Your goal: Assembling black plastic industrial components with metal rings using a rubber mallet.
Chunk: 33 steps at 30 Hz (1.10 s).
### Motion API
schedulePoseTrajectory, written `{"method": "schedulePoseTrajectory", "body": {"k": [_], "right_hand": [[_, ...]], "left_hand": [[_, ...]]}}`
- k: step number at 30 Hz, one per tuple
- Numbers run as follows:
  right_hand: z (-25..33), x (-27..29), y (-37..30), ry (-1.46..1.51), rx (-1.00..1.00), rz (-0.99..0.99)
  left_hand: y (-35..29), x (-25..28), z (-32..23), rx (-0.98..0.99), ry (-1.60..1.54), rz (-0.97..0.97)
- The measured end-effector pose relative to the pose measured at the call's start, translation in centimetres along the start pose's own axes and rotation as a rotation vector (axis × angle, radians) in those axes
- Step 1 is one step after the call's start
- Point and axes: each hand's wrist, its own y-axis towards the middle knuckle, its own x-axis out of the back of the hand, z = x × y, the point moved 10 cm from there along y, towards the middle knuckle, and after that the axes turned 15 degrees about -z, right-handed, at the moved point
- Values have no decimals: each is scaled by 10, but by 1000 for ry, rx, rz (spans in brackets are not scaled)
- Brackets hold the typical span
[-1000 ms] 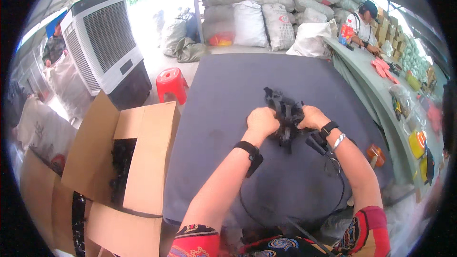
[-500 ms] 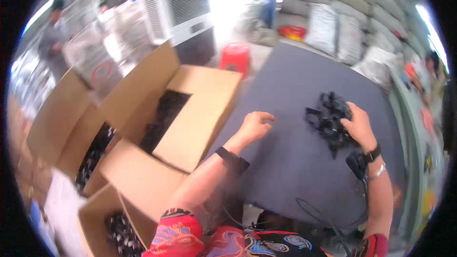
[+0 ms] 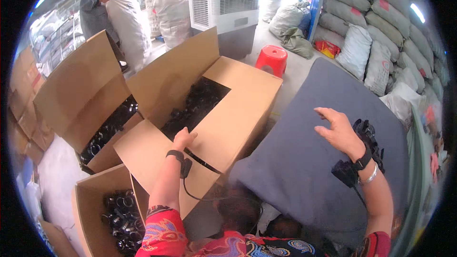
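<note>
My left hand (image 3: 184, 139) is at the edge of the near flap (image 3: 157, 154) of a large open cardboard box (image 3: 247, 90). Its thumb points right; the other fingers are mostly hidden, so I cannot tell whether they grip the flap. Inside that box lies a heap of small black parts (image 3: 200, 100). My right hand (image 3: 339, 133) hovers over the grey-covered table (image 3: 295, 162), its fingers stretched leftward and apart, with nothing in them. Just right of it is a pile of black parts (image 3: 367, 135), some ring-shaped, partly hidden by my hand and wrist.
Two more open cartons, one at the left (image 3: 78, 100) and one nearer (image 3: 90, 209), hold similar black parts. A red stool (image 3: 272, 60) stands beyond the table, near an air cooler (image 3: 223, 0). Stacked sacks (image 3: 352, 14) line the back right. A person (image 3: 93, 9) handles a white sack.
My view has swung left. My left hand has moved from above the table to the box flap. My right hand has come away from the black pile and reaches leftward.
</note>
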Motion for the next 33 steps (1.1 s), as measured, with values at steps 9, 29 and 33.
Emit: {"method": "schedulePoseTrajectory", "body": {"k": [9, 29, 33], "right_hand": [[99, -79, 95, 206, 300, 19], [70, -515, 121, -11, 123, 854], [11, -565, 63, 4, 37, 967]], "left_hand": [[-97, 127, -135, -295, -1038, 416], [-218, 99, -234, -1175, -1004, 716], [-106, 25, -173, -679, -680, 724]]}}
